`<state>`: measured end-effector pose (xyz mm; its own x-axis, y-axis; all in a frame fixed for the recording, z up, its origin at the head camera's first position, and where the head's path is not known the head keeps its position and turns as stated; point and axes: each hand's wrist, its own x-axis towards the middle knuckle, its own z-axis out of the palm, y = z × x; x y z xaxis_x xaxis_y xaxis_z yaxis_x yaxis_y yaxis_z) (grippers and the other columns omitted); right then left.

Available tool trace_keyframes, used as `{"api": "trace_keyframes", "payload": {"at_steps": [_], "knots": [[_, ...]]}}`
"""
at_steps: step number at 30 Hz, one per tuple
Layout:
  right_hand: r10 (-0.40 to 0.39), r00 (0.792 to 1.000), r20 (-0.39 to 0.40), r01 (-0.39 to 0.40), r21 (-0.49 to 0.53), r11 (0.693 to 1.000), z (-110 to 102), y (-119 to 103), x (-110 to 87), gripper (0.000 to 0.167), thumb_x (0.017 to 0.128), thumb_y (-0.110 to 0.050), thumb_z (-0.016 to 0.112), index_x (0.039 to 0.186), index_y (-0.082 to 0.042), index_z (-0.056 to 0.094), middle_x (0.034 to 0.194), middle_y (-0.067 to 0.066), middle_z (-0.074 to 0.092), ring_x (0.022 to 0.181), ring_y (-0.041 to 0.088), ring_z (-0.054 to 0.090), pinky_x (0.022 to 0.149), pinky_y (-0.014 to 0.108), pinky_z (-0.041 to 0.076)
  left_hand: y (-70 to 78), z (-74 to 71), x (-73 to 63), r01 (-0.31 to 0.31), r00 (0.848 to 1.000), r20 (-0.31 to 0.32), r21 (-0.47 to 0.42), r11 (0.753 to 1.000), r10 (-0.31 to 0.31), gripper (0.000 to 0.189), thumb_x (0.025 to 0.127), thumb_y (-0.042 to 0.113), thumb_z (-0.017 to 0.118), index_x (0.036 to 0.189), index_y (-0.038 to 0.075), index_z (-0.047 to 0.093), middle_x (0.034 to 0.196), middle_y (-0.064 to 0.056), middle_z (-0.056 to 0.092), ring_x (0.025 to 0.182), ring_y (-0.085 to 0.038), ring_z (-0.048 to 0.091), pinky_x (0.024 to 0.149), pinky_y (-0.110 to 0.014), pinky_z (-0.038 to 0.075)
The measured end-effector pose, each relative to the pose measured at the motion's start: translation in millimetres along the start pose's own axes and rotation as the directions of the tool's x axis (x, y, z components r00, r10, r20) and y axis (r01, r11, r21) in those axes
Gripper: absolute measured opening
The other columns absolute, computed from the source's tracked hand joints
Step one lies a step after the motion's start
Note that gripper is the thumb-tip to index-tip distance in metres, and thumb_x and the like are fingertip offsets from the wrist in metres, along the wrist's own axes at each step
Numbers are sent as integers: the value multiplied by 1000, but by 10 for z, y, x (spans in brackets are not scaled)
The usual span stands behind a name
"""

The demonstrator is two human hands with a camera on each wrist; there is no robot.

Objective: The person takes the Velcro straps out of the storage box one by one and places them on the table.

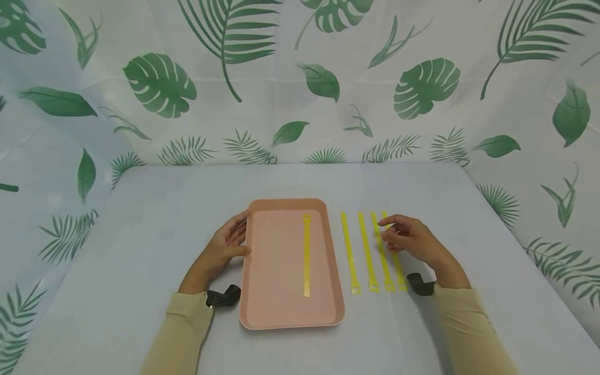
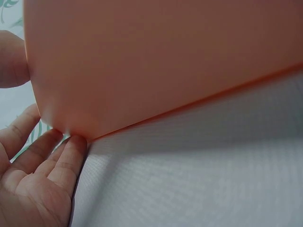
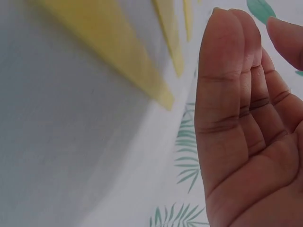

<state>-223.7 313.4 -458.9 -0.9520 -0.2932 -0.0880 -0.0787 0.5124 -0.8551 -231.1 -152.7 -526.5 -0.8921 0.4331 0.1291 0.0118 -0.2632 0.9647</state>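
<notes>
A yellow cable strap with a slotted head lies lengthwise in the pink tray, right of its middle. At the tray's left side, my left hand touches the edge with thumb and fingertips; the left wrist view shows its fingers against the outer wall. To the right of the tray, several yellow straps lie side by side, slotted heads toward me. My right hand is over the rightmost straps, fingers loosely bent and holding nothing. The right wrist view shows straps beside this hand, apart from its fingers.
A pale cloth covers the table. Behind and along both sides hangs a white sheet printed with green leaves. Black wrist cameras sit at both cuffs, the right one close to the straps' heads.
</notes>
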Motion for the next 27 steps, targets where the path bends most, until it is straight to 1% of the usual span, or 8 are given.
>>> {"api": "trace_keyframes", "payload": {"at_steps": [5,10,17,22,27], "knots": [[-35,999,18,35,13,999,50,-60,55,35,105,1,65,135,16,58,95,14,68,79,17,68,74,29,65,-3,-7,-3,3,1000,-3,1,1000,-3,105,81,-14,69,167,-15,9,174,-36,10,161,-52,9,120,-16,40],[-78,996,31,78,1,997,109,-120,142,34,104,1,66,135,15,59,93,14,67,77,17,67,73,28,64,2,-12,-3,4,1000,-3,2,1000,-4,104,81,-14,68,167,-15,9,174,-36,10,161,-52,9,119,-16,40],[-83,995,53,82,26,996,213,-184,250,34,104,1,67,134,15,60,96,16,68,81,19,70,77,29,66,6,-11,-2,6,1000,8,-6,1000,-6,104,82,-15,68,167,-14,8,174,-36,10,162,-51,9,120,-17,40],[-97,993,63,95,31,995,292,-205,318,33,103,1,67,133,15,61,95,18,69,79,18,68,75,28,64,1,-18,4,0,1000,12,-11,1000,0,103,82,-15,68,167,-15,8,174,-36,9,162,-51,8,121,-17,40],[-85,994,67,84,21,996,359,-231,367,33,104,0,67,133,15,61,95,19,71,80,20,70,75,28,64,0,-24,5,0,1000,9,-6,1000,0,103,82,-16,67,166,-15,8,174,-36,9,162,-50,8,121,-18,39]]}}
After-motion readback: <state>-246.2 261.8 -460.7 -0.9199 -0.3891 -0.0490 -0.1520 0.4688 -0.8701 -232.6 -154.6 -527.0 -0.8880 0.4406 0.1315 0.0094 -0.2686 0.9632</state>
